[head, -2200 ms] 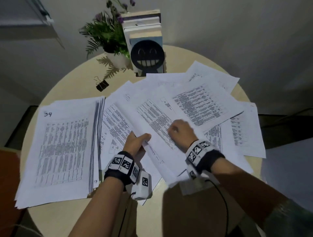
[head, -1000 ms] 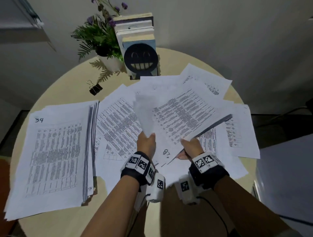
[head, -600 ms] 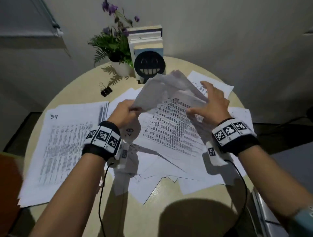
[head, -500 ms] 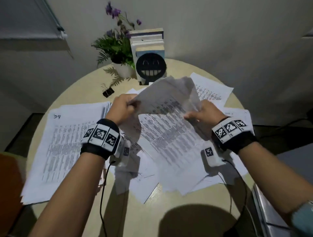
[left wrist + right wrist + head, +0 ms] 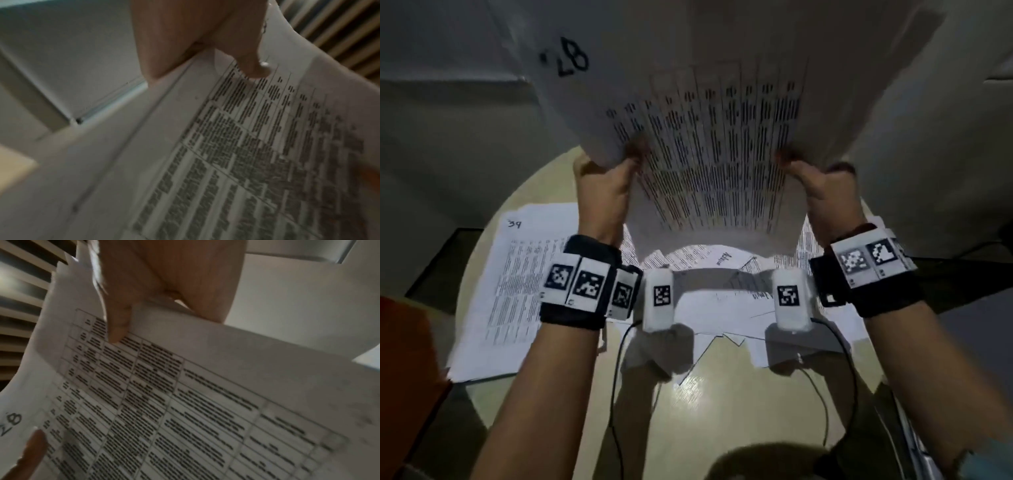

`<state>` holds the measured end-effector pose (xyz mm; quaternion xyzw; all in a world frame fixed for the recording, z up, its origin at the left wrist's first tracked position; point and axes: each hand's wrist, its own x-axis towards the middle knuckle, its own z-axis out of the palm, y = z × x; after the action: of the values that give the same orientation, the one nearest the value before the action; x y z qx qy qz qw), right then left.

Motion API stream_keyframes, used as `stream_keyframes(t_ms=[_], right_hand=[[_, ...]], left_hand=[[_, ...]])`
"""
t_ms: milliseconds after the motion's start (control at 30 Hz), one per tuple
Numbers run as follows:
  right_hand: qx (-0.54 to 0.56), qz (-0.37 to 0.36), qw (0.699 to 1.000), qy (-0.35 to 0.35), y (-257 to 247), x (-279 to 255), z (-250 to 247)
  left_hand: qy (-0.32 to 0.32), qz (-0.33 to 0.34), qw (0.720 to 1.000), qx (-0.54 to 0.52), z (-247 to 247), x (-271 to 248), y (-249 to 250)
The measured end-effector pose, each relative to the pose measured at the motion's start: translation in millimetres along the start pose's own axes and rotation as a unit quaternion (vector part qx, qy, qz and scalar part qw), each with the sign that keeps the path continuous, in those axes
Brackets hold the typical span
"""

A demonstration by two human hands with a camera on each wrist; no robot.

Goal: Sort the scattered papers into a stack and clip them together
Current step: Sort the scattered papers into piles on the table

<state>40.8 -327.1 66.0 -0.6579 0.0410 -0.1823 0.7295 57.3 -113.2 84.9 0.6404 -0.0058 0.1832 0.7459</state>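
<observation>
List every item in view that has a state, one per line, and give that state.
left hand: grips the left edge of the lifted sheets.
right hand: grips their right edge.
lifted sheets: raised off the table, printed side facing the camera, curved.
stack marked 34: lying flat on the table's left.
loose papers: scattered flat, overlapping, under the hands.
table: partly covered by paper.

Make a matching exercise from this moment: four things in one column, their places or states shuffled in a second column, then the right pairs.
Things
1. left hand
2. right hand
3. sheet marked 87
4. stack marked 34

States
A. lies flat on the round table, at its left side
B. grips the raised sheaf of papers at its right edge
C. held up in the air, front of the sheaf
D. grips the raised sheaf at its left edge

Pairs: 1-D, 2-B, 3-C, 4-A
</observation>
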Motion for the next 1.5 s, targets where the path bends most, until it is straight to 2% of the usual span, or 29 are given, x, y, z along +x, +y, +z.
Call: stream_keyframes(t_ms=[133,300,400,500,600,700,733,800,867,900,1000,1067,1200,1333,1433,1500], right_hand=[[0.035,-0.025,0.999,-0.034,0.5,-15.5,8.5],[0.023,-0.027,0.997,-0.073,6.7,-23.5,22.9],[0.004,-0.028,0.998,-0.049,2.0,-22.1,37.1],[0.045,-0.031,0.998,-0.006,-15.4,-16.2,52.2],[0.11,-0.028,0.993,0.034,-35.2,-3.7,65.7],[0.147,-0.015,0.988,0.047,-36.5,10.6,82.9],[0.141,-0.006,0.989,0.037,-31.5,13.4,89.2],[0.039,0.027,0.999,0.01,-13.0,10.5,104.9],[-0.089,0.079,0.992,-0.036,27.2,-1.8,122.3],[-0.115,0.111,0.985,-0.07,48.8,-12.2,130.9],[-0.173,0.183,0.958,-0.136,101.4,-46.5,158.5],[-0.223,0.211,0.942,-0.139,123.6,-62.1,175.4],[-0.235,0.27,0.923,-0.142,141.9,-90.9,218.0],[-0.27,0.29,0.903,-0.168,154.5,-115.3,247.8],[-0.299,0.323,0.884,-0.159,161.6,-132.2,258.5],[-0.358,0.315,0.868,-0.137,168.1,-140.9,261.1]], left_hand=[[-0.058,0.013,0.998,0.01,-14.5,-14.2,14.2],[-0.075,0.008,0.995,-0.069,-26.5,-7.2,6.4],[-0.077,0.003,0.995,-0.059,-31.0,0.1,-1.2],[-0.056,-0.026,0.997,-0.042,-39.5,8.1,-10.3],[-0.068,-0.082,0.994,0.009,-53.4,7.0,-20.8],[-0.067,-0.09,0.988,0.107,-78.0,10.9,-33.9],[-0.053,-0.097,0.986,0.126,-86.7,13.9,-35.8],[-0.027,-0.117,0.983,0.136,-103.4,21.5,-37.9],[0.002,-0.154,0.984,0.093,-121.6,30.2,-40.1],[0.022,-0.17,0.983,0.072,-134.1,36.4,-44.1],[0.08,-0.249,0.962,0.075,-173.2,52.7,-57.0],[0.086,-0.296,0.94,0.144,-200.2,61.8,-70.5],[0.083,-0.352,0.893,0.267,-250.9,63.1,-99.2],[0.073,-0.373,0.865,0.329,-290.2,52.8,-126.1],[0.051,-0.384,0.833,0.395,-301.8,49.7,-130.2],[0.056,-0.377,0.793,0.475,-304.9,49.8,-130.7]])
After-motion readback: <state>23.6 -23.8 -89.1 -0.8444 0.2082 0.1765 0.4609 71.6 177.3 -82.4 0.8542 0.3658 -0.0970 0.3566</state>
